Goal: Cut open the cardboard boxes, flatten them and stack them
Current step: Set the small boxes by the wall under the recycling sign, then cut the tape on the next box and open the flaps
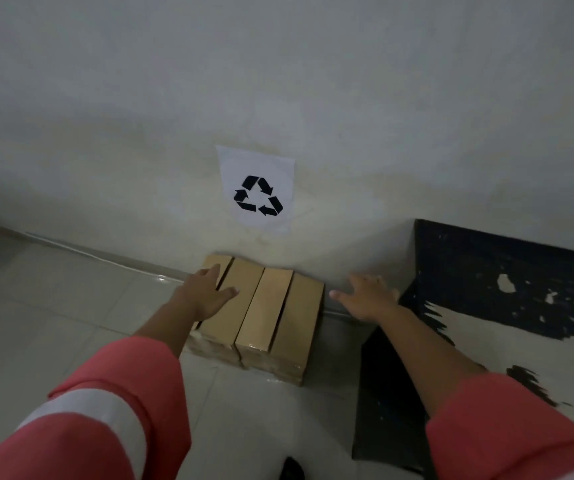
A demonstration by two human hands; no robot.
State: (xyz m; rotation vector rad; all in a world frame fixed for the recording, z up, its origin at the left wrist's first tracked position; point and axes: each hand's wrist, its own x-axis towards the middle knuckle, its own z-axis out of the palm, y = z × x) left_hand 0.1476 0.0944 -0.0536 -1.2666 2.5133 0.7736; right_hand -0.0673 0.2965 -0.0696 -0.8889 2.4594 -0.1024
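The left hand (205, 293) rested flat (fingers straight) on the stack (270, 308). Just beyond its thumb side, the right hand (365, 296) spread open, empty.

The left hand (205, 292) lies flat on the stacked cardboard (271, 313); the right hand (365, 296) seemingly hovers beside it.

Matt brown cardboard stack (271, 317), glossy pale floor tiles (70, 306), paper sign (257, 188)
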